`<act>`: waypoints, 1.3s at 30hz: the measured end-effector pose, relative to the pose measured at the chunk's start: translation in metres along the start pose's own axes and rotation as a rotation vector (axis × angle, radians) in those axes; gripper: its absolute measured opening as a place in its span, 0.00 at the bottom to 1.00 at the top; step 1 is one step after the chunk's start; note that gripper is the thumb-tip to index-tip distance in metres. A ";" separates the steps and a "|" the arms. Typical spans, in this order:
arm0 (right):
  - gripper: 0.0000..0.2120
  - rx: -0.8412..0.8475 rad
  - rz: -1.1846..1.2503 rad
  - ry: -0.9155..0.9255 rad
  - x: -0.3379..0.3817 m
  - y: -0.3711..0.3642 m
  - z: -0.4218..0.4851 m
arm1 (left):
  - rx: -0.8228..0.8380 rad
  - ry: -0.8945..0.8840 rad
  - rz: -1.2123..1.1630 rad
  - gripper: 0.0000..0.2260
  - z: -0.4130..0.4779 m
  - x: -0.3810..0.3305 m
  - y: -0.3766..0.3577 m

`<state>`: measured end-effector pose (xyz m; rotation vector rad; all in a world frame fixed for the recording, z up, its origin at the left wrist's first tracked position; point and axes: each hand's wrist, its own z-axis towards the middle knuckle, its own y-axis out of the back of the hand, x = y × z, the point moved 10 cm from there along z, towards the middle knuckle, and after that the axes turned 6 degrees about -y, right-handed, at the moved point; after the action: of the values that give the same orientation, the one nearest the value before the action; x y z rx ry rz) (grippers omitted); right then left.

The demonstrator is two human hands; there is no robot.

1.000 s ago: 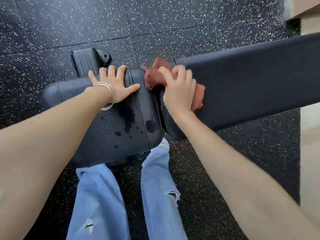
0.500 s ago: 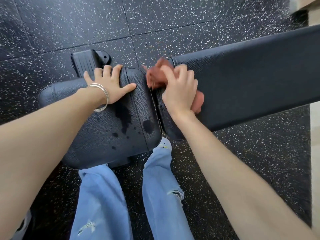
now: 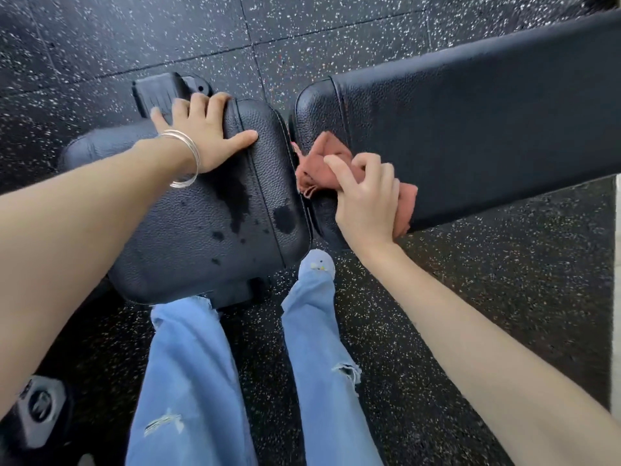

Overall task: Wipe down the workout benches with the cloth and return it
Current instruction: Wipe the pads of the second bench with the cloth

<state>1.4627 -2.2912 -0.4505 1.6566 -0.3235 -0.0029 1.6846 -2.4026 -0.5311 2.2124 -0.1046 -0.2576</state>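
Note:
A black padded workout bench fills the middle of the view: its seat pad (image 3: 188, 240) on the left, its long back pad (image 3: 487, 129) running up to the right. Dark wet blotches mark the seat pad near the gap between the pads. My right hand (image 3: 366, 200) grips a crumpled reddish-brown cloth (image 3: 317, 164) pressed on the near end of the back pad, beside the gap. My left hand (image 3: 201, 136), with thin silver bangles at the wrist, lies flat with spread fingers on the far edge of the seat pad.
Black speckled rubber floor (image 3: 504, 280) surrounds the bench. A black bench foot (image 3: 158, 92) sticks out beyond the seat pad. My legs in light blue jeans (image 3: 188, 381) stand right against the bench. A dark metal fitting (image 3: 40, 405) sits at the bottom left.
My right hand has dragged the cloth toward me across the back pad's end, from its far edge to its near side. The left hand has stayed on the seat pad.

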 end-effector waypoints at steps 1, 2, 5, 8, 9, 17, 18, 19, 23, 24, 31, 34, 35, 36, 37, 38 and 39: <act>0.22 -0.001 -0.006 0.026 0.000 -0.001 -0.010 | 0.004 -0.002 -0.002 0.37 -0.001 0.000 0.000; 0.22 -0.010 -0.009 0.069 0.002 0.000 -0.014 | 0.011 -0.007 -0.006 0.37 -0.001 -0.001 0.000; 0.22 -0.020 -0.011 0.168 0.007 0.006 -0.009 | -0.022 -0.055 -0.041 0.35 -0.001 -0.004 0.003; 0.22 -0.002 -0.025 -0.027 0.002 0.001 -0.011 | -0.091 -0.075 -0.044 0.29 -0.011 0.024 0.014; 0.22 -0.024 -0.015 -0.152 0.001 -0.001 -0.016 | -0.106 -0.074 -0.018 0.28 -0.019 0.041 0.014; 0.22 -0.102 0.102 -0.501 0.106 -0.024 -0.076 | -0.084 -0.104 -0.123 0.24 -0.063 0.139 0.004; 0.23 -0.106 0.096 -0.491 0.121 -0.026 -0.081 | -0.084 -0.107 -0.142 0.24 -0.064 0.142 0.003; 0.24 -0.103 0.090 -0.487 0.130 -0.028 -0.085 | -0.086 -0.109 -0.160 0.24 -0.064 0.143 0.001; 0.24 -0.023 0.075 -0.357 0.128 -0.026 -0.078 | -0.097 -0.090 -0.243 0.25 -0.065 0.141 -0.002; 0.24 -0.006 0.066 -0.256 0.129 -0.024 -0.075 | -0.105 -0.077 -0.259 0.26 -0.067 0.140 -0.003; 0.30 -0.015 -0.098 0.339 0.158 -0.024 -0.083 | -0.135 0.060 -0.282 0.28 -0.072 0.137 -0.009; 0.29 -0.069 -0.124 0.326 0.169 -0.022 -0.053 | -0.164 0.064 -0.265 0.28 -0.071 0.137 -0.010; 0.28 -0.087 -0.133 0.307 0.173 -0.021 -0.039 | -0.164 0.063 -0.265 0.27 -0.071 0.137 -0.010; 0.27 -0.094 -0.141 0.276 0.176 -0.020 -0.023 | -0.162 0.064 -0.267 0.27 -0.071 0.138 -0.011; 0.26 -0.083 -0.154 0.243 0.179 -0.021 -0.007 | -0.159 0.066 -0.269 0.27 -0.071 0.139 -0.011; 0.26 -0.057 -0.175 0.217 0.182 -0.024 0.010 | -0.154 0.067 -0.270 0.27 -0.071 0.139 -0.011; 0.26 -0.023 -0.194 0.198 0.184 -0.027 0.025 | -0.147 0.067 -0.272 0.27 -0.070 0.139 -0.011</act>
<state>1.6397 -2.3528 -0.4452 1.6450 -0.0119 0.0122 1.8357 -2.3642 -0.5193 2.0834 0.2465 -0.3292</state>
